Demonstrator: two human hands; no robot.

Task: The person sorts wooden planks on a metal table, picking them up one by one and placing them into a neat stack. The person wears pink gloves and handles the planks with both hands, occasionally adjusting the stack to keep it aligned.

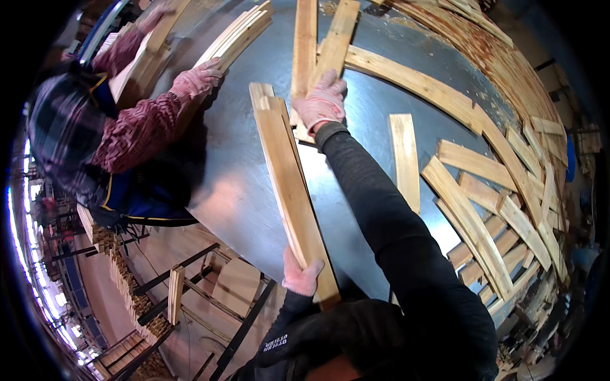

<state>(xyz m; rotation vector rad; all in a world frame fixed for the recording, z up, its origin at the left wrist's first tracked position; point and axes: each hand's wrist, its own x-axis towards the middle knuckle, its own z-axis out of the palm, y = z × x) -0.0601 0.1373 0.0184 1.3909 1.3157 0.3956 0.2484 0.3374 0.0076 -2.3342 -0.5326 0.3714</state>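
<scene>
My left hand [301, 274], in a pinkish work glove, is wrapped round the near end of a small bundle of long wooden boards [287, 181]. The bundle slants away from me over the metal table, and its far ends do not line up. Farther off, my gloved right hand [323, 101] is closed over a pale wooden board [335, 44]. Beside that one, a second upright-lying board [304, 47] reaches to the top edge. The fingertips of my right hand are partly hidden against the wood.
Left of me a person in a plaid head covering handles board stacks [238, 32] with gloved hands. Loose boards [470, 222] lie crisscrossed on the right of the metal table [235, 140]. A single board [405, 162] lies right of my forearm. Dark metal frames [244, 324] stand on the floor.
</scene>
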